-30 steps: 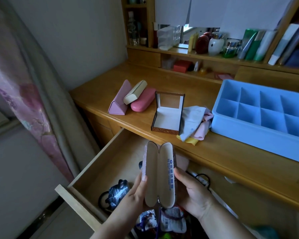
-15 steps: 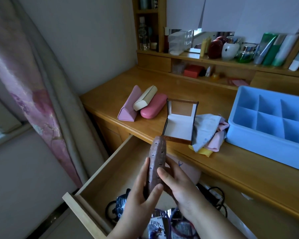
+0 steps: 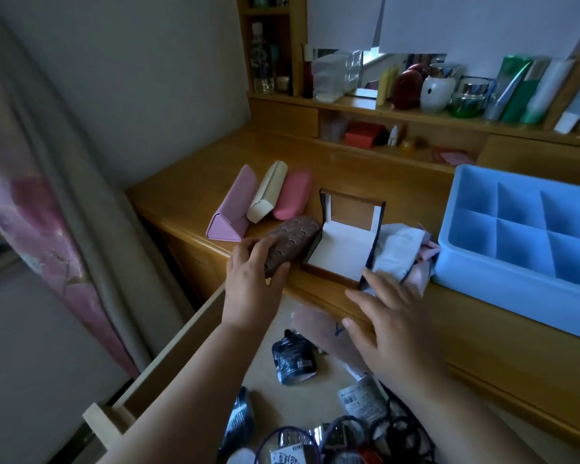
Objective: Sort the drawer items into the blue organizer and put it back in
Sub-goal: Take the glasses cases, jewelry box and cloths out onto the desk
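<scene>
The blue organizer (image 3: 513,262) with its empty compartments stands on the desk at the right. My left hand (image 3: 253,279) grips a brown patterned glasses case (image 3: 290,242), which lies on the desk edge beside an open box (image 3: 339,249) with a white lining. My right hand (image 3: 392,323) hovers with spread fingers over the open drawer (image 3: 171,366), touching nothing I can make out. Behind the brown case lie a pink triangular case (image 3: 231,209), a cream case (image 3: 268,192) and a pink oval case (image 3: 292,195).
Folded cloths (image 3: 402,252) lie between the open box and the organizer. The drawer holds a dark pouch (image 3: 292,360), a pinkish item (image 3: 322,333), packets and black cords (image 3: 399,430). A shelf (image 3: 416,112) with jars and tubes runs along the back. A curtain (image 3: 47,212) hangs at the left.
The brown case was held upright in both hands over the drawer. Now my left hand has brought it onto the desk beside the open box, and my right hand has let go.
</scene>
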Action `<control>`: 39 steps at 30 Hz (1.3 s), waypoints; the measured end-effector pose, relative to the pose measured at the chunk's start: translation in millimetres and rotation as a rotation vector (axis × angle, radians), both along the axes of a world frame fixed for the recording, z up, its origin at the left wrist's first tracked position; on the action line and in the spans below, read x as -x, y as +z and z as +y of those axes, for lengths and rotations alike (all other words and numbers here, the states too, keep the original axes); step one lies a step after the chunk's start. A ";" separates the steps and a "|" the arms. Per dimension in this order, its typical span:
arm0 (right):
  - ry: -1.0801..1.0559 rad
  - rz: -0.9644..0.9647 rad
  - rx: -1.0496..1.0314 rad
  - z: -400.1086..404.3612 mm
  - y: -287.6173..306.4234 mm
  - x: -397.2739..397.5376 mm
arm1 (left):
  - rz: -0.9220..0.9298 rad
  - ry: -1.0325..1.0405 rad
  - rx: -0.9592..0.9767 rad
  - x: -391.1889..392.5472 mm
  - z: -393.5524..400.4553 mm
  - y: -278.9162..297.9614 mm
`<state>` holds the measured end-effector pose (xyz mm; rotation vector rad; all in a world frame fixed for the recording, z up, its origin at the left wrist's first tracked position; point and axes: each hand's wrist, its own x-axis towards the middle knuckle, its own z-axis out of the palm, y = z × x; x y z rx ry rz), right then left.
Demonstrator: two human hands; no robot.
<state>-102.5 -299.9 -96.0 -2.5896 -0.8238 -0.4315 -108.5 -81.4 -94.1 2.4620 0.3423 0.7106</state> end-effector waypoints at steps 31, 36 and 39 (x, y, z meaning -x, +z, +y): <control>-0.125 0.376 0.202 8.4 -86.3 9.7 | 0.292 -0.056 0.136 120.8 -30.5 -73.0; -0.082 0.420 0.228 5.4 -90.1 -1.8 | 0.351 -0.126 0.069 116.8 -26.7 -74.1; 0.186 0.604 0.221 -7.3 -92.8 9.4 | 0.466 -0.342 -0.015 112.5 -22.7 -73.5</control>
